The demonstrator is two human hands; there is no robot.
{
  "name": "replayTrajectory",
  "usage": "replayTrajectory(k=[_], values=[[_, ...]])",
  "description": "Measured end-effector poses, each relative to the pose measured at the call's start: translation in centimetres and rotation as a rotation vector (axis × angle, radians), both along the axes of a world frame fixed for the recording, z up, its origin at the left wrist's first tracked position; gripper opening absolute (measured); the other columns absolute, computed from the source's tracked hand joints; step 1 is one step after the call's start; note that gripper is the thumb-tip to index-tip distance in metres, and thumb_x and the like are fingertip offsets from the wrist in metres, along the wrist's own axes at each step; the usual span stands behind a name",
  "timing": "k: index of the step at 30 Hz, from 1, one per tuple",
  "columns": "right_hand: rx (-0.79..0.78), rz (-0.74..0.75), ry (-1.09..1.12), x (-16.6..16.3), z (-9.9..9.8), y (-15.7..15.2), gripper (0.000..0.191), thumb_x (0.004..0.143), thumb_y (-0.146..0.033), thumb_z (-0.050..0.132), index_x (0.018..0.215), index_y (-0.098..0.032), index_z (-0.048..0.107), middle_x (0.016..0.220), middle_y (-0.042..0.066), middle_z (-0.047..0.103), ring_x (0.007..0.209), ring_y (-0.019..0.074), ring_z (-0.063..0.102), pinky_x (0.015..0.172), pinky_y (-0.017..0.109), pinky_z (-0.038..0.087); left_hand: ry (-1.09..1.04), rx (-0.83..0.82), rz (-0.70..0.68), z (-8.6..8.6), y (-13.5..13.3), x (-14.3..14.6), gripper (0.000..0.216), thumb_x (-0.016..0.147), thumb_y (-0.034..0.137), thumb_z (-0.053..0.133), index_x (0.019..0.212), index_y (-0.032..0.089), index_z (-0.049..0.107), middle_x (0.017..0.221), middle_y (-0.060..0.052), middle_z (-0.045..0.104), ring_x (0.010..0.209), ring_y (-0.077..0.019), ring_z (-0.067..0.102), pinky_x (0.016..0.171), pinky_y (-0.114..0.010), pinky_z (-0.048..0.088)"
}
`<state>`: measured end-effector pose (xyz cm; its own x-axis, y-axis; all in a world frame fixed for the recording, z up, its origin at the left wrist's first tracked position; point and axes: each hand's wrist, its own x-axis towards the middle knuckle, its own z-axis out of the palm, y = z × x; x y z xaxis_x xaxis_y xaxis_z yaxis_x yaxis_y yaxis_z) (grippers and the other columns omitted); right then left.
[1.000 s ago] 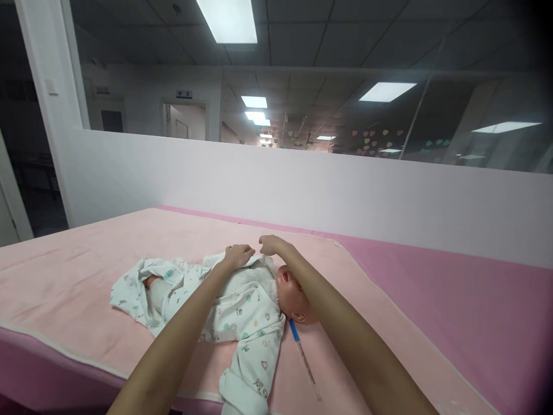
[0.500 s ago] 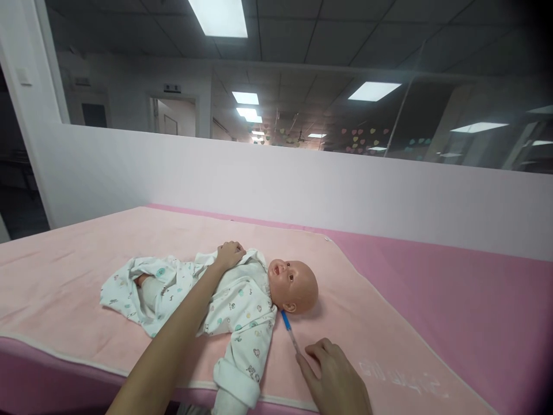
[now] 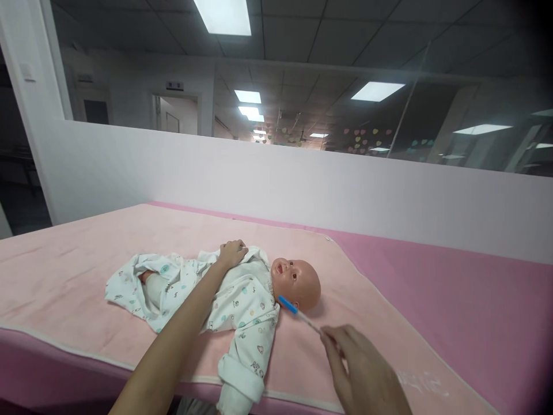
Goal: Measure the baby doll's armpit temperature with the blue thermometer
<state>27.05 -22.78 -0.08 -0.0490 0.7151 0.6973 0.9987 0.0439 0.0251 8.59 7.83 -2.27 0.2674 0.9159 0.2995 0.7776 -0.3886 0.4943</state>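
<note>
A baby doll (image 3: 298,281) in a white printed romper (image 3: 242,305) lies on its back on a pale pink blanket (image 3: 86,271), head to the right. My left hand (image 3: 232,253) rests on the far shoulder of the romper, fingers curled on the cloth. My right hand (image 3: 363,369) pinches the clear end of a thin thermometer with a blue tip (image 3: 298,312). The blue tip is lifted off the blanket and points at the doll's neck, just below its ear.
The blanket covers a darker pink bed (image 3: 453,311) that runs on to the right. A white low wall (image 3: 302,184) with a glass window above stands behind the bed. A dark doorway opens at the far left.
My right hand left the doll's shoulder, came down to the thermometer lying beside the head, pinched it and lifted it off the blanket. The left hand has stayed on the romper.
</note>
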Motion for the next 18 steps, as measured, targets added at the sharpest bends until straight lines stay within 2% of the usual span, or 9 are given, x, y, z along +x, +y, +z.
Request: replayTrajectory(k=[2,3,5,7,10,12,18], values=[[0.048,0.018,-0.003,-1.2,3.9,1.4,0.028,0.089,-0.024,0.034,0.075,-0.021,0.058,0.071,0.003,0.057,0.064,0.0137,0.053,0.055,0.023,0.037,-0.020,0.004,0.007,0.1,-0.1,0.0,0.033,0.081,0.039,0.034,0.099,0.021,0.055,0.100,-0.006,0.065,0.105,-0.0223,0.052,0.094,-0.040,0.031],[0.009,0.021,-0.024,-1.9,5.6,2.7,0.026,0.088,-0.022,0.035,0.077,-0.020,0.058,0.074,0.004,0.057,0.066,0.0141,0.053,0.056,0.023,0.037,-0.029,0.004,0.010,0.1,-0.1,0.0,0.033,0.083,0.038,0.032,0.100,0.020,0.054,0.097,-0.006,0.066,0.103,-0.0219,0.052,0.093,-0.040,0.031],[-0.155,0.009,-0.091,-3.3,8.2,6.2,0.021,0.083,-0.016,0.040,0.072,-0.018,0.058,0.076,0.005,0.056,0.072,0.0145,0.052,0.058,0.022,0.037,-0.045,0.003,0.011,0.2,-0.3,0.0,0.032,0.085,0.036,0.028,0.100,0.020,0.051,0.089,-0.005,0.067,0.098,-0.0206,0.055,0.092,-0.039,0.031],[-0.304,-0.027,-0.193,-4.5,9.4,10.3,0.014,0.077,-0.011,0.047,0.072,-0.016,0.058,0.080,0.008,0.057,0.078,0.0162,0.053,0.059,0.022,0.038,-0.055,0.006,0.013,0.2,-0.4,-0.1,0.031,0.086,0.036,0.025,0.101,0.020,0.048,0.083,-0.003,0.067,0.095,-0.0193,0.056,0.090,-0.037,0.032],[-0.443,-0.020,-0.272,-5.8,9.4,15.8,0.020,0.072,-0.001,0.050,0.085,-0.013,0.060,0.084,0.011,0.060,0.087,0.0184,0.056,0.064,0.022,0.041,-0.055,0.016,0.032,0.2,-0.5,-0.1,0.030,0.088,0.035,0.023,0.101,0.020,0.045,0.087,-0.004,0.067,0.096,-0.0191,0.056,0.089,-0.036,0.033],[-0.492,-0.020,-0.272,-6.5,9.0,18.1,0.021,0.073,-0.002,0.053,0.091,-0.011,0.061,0.086,0.013,0.062,0.090,0.0197,0.058,0.068,0.022,0.043,-0.046,0.019,0.045,0.2,-0.3,-0.1,0.029,0.088,0.036,0.023,0.100,0.020,0.044,0.094,-0.005,0.066,0.098,-0.0196,0.056,0.088,-0.036,0.033],[-0.562,-0.002,-0.263,-7.9,8.0,20.3,0.025,0.075,-0.013,0.059,0.100,-0.011,0.060,0.097,0.016,0.063,0.097,0.0216,0.059,0.076,0.026,0.046,-0.019,-0.003,0.071,-0.1,0.2,0.0,0.028,0.089,0.035,0.023,0.099,0.019,0.043,0.097,-0.008,0.065,0.100,-0.0215,0.056,0.089,-0.037,0.032]])
